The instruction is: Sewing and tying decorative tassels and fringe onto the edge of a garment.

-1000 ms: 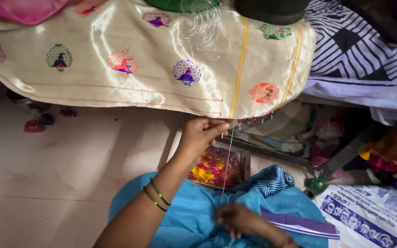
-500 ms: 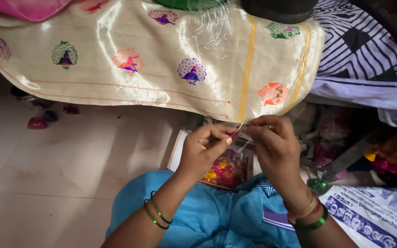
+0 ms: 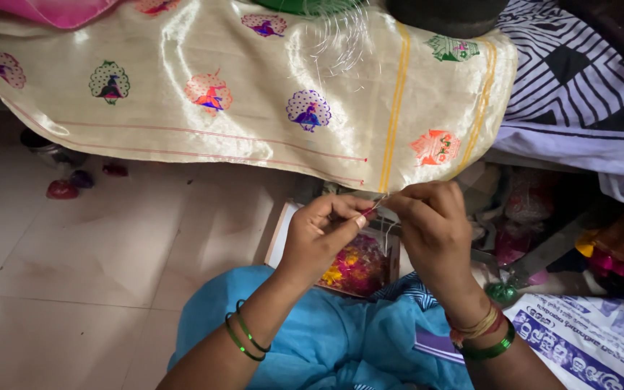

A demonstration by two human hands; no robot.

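Observation:
A cream silk cloth (image 3: 254, 108) with woven bird motifs and yellow stripes hangs over an edge in front of me. Its lower hem (image 3: 370, 184) is pinched between both hands. My left hand (image 3: 323, 235) grips the hem edge with thumb and fingers, and a thin thread runs from it. My right hand (image 3: 431, 224) meets it from the right, fingertips closed on the same spot of hem and thread. Loose white fringe threads (image 3: 337, 32) hang near the top of the cloth.
A shallow box of bright coloured bits (image 3: 359, 267) lies on my lap on blue fabric (image 3: 326, 339). A black-and-white patterned cloth (image 3: 586, 94) lies at right. A printed bag (image 3: 586, 347) and coloured bundles sit lower right. Small objects (image 3: 63, 189) rest on the tiled floor (image 3: 74, 289) at left.
My right hand rose from my lap to the hem and joined my left hand. Both hands now pinch the same spot, a little lower than half a second ago.

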